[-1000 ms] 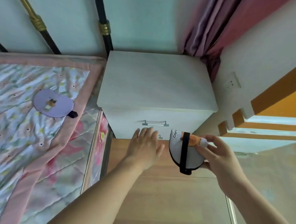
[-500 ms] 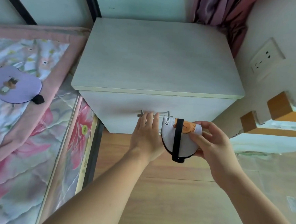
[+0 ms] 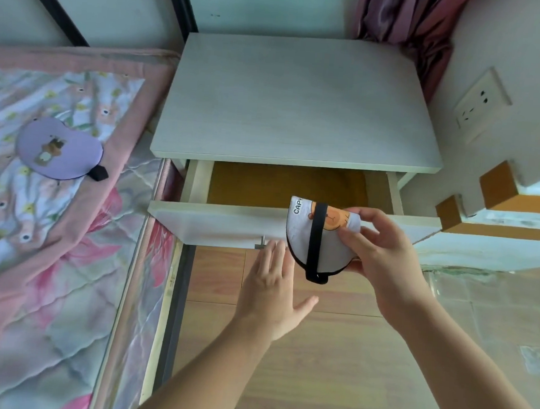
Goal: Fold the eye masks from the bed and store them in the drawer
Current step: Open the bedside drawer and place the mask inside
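My right hand (image 3: 383,260) pinches a folded white eye mask (image 3: 319,236) with an orange animal print and a black strap, held just in front of the drawer's front panel. The white nightstand's drawer (image 3: 216,219) stands pulled out, its yellowish bottom (image 3: 263,184) showing nothing inside. My left hand (image 3: 272,290) hovers with straight fingers just below the drawer's metal handle (image 3: 261,243), holding nothing. A purple eye mask (image 3: 58,149) with a bear print lies flat on the bed (image 3: 21,219) at the left.
The white nightstand (image 3: 298,104) stands between the bed and a wall with a socket (image 3: 480,104). Pink curtains (image 3: 412,22) hang behind it. Orange-and-white steps (image 3: 500,188) sit at the right. Wooden floor (image 3: 315,367) lies below my arms.
The drawer has been pulled out from shut to open. My left hand has let go of the handle and dropped a little below it. My right hand keeps the folded mask.
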